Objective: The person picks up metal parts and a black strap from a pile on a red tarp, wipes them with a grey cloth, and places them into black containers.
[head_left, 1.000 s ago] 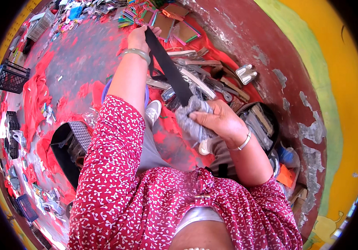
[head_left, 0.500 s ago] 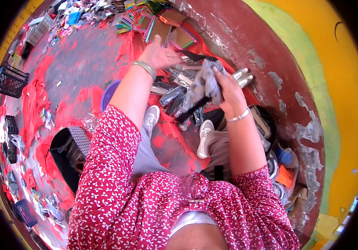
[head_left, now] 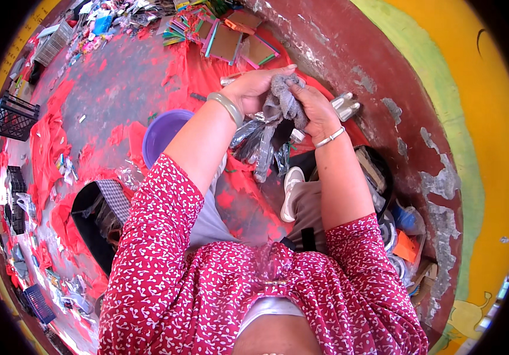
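A crumpled grey cloth (head_left: 284, 100) is held up between both hands in front of me. My left hand (head_left: 253, 87), with a pale bangle on its wrist, grips the cloth's left side. My right hand (head_left: 313, 106), wearing a thin bracelet, pinches its right side from above. Clear plastic-wrapped items (head_left: 259, 142) lie on the red sheet (head_left: 195, 77) just below the hands. My white shoe (head_left: 291, 189) shows beneath my right forearm.
A purple basin (head_left: 163, 133) stands left of my left forearm. Colourful flat frames (head_left: 225, 38) lie at the top. A black bag (head_left: 97, 216) sits at lower left, black crates (head_left: 12, 115) at far left. A dark red wall (head_left: 396, 100) and boxes (head_left: 405, 236) are on the right.
Both hands rose and came together. The long black strap held out earlier is gone from view, and the grey cloth is now bunched between the two hands.
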Action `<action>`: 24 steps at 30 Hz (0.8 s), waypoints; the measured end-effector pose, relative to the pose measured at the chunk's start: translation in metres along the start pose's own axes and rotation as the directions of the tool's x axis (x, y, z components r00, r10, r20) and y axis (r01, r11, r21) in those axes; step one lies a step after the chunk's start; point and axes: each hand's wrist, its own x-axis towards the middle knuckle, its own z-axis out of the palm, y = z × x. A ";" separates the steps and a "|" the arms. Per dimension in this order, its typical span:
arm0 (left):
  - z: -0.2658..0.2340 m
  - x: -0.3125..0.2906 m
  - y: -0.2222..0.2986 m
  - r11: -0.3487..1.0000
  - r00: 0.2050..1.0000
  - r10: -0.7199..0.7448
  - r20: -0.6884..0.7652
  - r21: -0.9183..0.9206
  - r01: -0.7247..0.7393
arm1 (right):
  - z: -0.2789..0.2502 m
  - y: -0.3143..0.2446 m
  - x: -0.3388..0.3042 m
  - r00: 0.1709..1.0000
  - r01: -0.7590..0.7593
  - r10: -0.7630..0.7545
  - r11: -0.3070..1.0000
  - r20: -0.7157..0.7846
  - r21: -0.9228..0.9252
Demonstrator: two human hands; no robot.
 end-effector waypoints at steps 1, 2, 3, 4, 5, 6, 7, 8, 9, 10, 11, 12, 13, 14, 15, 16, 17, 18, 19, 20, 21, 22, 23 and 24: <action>-0.002 0.003 -0.001 0.997 0.995 0.075 -0.066 0.007 -0.074 | 0.000 0.002 0.002 1.000 0.008 -0.007 1.000 -0.021 0.007; 0.003 0.002 0.000 0.989 0.980 0.150 -0.133 0.020 -0.149 | 0.000 0.005 0.005 0.999 0.015 -0.014 1.000 -0.040 0.014; 0.005 0.003 0.000 0.974 0.954 0.225 -0.198 0.037 -0.222 | 0.000 0.006 0.007 0.998 0.022 -0.021 1.000 -0.058 0.020; 0.003 0.006 0.001 0.957 0.935 0.288 -0.206 0.089 -0.275 | 0.001 0.006 0.008 0.999 0.008 -0.007 0.999 -0.043 0.033; 0.009 0.004 0.002 0.948 0.918 0.315 -0.240 0.120 -0.294 | 0.003 0.004 0.008 1.000 -0.007 0.008 0.999 -0.028 0.045; 0.016 0.002 0.005 0.938 0.899 0.342 -0.274 0.152 -0.311 | 0.005 0.004 0.008 1.000 -0.022 0.022 0.998 -0.012 0.057; 0.021 0.000 0.008 0.927 0.878 0.369 -0.305 0.184 -0.326 | 0.006 0.005 0.007 1.000 -0.027 0.025 0.996 0.018 0.089; 0.020 0.000 0.010 0.919 0.858 0.391 -0.333 0.189 -0.346 | 0.008 0.006 0.007 0.998 -0.031 0.025 0.992 0.052 0.121; 0.014 0.001 0.018 0.916 0.836 0.399 -0.378 0.137 -0.376 | 0.010 0.009 0.007 0.996 -0.037 0.024 0.987 0.084 0.154; 0.003 -0.001 0.029 0.909 0.812 0.403 -0.423 0.087 -0.407 | 0.011 0.013 0.004 0.987 -0.078 0.060 0.990 0.147 0.118; -0.005 -0.002 0.039 0.899 0.793 0.400 -0.459 0.031 -0.436 | 0.007 0.019 0.003 0.984 -0.088 0.091 0.996 0.155 -0.028; -0.010 -0.006 0.045 0.881 0.745 0.385 -0.546 -0.023 -0.472 | 0.009 0.025 0.003 0.982 -0.104 0.103 0.995 0.161 -0.006; -0.017 -0.008 0.048 0.879 0.737 0.392 -0.550 -0.012 -0.476 | 0.011 0.031 0.002 0.979 -0.120 0.115 0.993 0.167 0.017; -0.022 -0.010 0.049 0.874 0.730 0.407 -0.549 0.000 -0.486 | 0.014 0.030 0.000 0.978 -0.129 0.126 0.992 0.167 0.007; -0.027 -0.011 0.050 0.868 0.723 0.421 -0.547 0.013 -0.496 | 0.018 0.029 -0.003 0.976 -0.138 0.136 0.990 0.167 -0.002; -0.033 -0.014 0.053 0.855 0.693 0.414 -0.590 -0.009 -0.519 | 0.021 0.029 -0.007 0.975 -0.146 0.146 0.989 0.167 -0.011; -0.038 -0.014 0.057 0.842 0.669 0.401 -0.626 -0.035 -0.538 | 0.020 0.030 -0.012 0.967 -0.175 0.178 0.984 0.180 -0.037; -0.048 -0.018 0.061 0.825 0.637 0.391 -0.665 -0.054 -0.562 | 0.019 0.033 -0.017 0.956 -0.205 0.213 0.977 0.201 -0.064; -0.057 -0.023 0.066 0.814 0.581 0.423 -0.695 0.010 -0.581 | 0.020 0.036 -0.021 0.943 -0.233 0.249 0.968 0.221 -0.092; -0.059 -0.028 0.068 0.800 0.562 0.426 -0.709 0.005 -0.599 | 0.022 0.036 -0.028 0.944 -0.236 0.256 0.965 0.209 -0.116; -0.061 -0.030 0.068 0.787 0.543 0.427 -0.723 0.001 -0.618 | 0.021 0.037 -0.031 0.945 -0.250 0.266 0.963 0.191 -0.101; -0.061 -0.028 0.066 0.788 0.554 0.433 -0.711 0.000 -0.616 | 0.019 0.038 -0.034 0.945 -0.264 0.276 0.961 0.174 -0.086; -0.060 -0.028 0.067 0.785 0.560 0.444 -0.700 0.003 -0.619 | 0.020 0.038 -0.036 0.944 -0.278 0.286 0.958 0.161 -0.075; -0.060 -0.028 0.067 0.783 0.566 0.454 -0.688 0.005 -0.622 | 0.024 0.035 -0.041 0.953 -0.261 0.266 0.964 0.145 -0.049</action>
